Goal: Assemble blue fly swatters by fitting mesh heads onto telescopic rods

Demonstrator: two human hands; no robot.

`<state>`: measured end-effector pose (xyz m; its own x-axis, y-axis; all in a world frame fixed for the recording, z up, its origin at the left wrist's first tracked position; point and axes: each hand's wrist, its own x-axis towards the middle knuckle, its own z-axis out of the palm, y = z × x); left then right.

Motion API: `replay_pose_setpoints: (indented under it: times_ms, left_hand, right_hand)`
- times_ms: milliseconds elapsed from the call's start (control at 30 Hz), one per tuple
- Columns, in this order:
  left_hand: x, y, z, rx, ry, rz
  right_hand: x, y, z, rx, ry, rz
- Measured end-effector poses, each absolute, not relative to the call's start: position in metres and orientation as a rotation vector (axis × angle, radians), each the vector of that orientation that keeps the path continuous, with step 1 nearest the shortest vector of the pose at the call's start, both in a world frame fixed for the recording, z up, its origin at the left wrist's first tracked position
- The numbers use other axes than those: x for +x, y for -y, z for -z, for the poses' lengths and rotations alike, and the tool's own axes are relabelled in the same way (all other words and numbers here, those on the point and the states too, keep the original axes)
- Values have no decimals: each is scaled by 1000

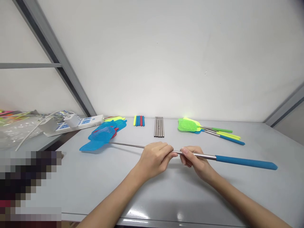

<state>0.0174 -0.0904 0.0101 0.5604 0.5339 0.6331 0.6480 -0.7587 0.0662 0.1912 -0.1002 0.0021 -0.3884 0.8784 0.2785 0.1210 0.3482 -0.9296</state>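
Note:
Both hands grip one long fly swatter with a thin telescoping metal rod. My left hand (156,158) is closed around the rod near its middle, and my right hand (193,160) pinches it a little to the right, close by. The swatter's blue handle (245,161) sticks out to the right. Its rod runs left to a blue swatter head (95,146) beside a pile of loose swatter heads (120,125) in blue, red and yellow. Behind my hands, several metal tubes (159,127) lie side by side, with short coloured handle grips (139,120) left of them.
Several fly swatters (188,125) with green, yellow and blue handles lie stacked at the back right of the grey table (99,186). A white power strip (91,121) with plugs and a cable is at the left, near a clear plastic bag (21,129). A pixelated patch hides the lower left.

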Motion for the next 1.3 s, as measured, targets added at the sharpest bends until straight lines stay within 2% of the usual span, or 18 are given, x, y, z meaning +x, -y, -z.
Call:
replay_pose_setpoints:
  times_ms: [367, 800, 1300]
  left_hand:
    - [21, 91, -8, -2731, 1100, 803]
    - [29, 91, 4, -2719, 1188, 693]
    - [24, 91, -3, -2724, 1054, 832]
  right_hand:
    - [182, 94, 1, -1055, 1597, -1284]
    - [172, 93, 18, -980, 1347, -1579]
    - [174, 95, 18, -1027, 1618, -1403]
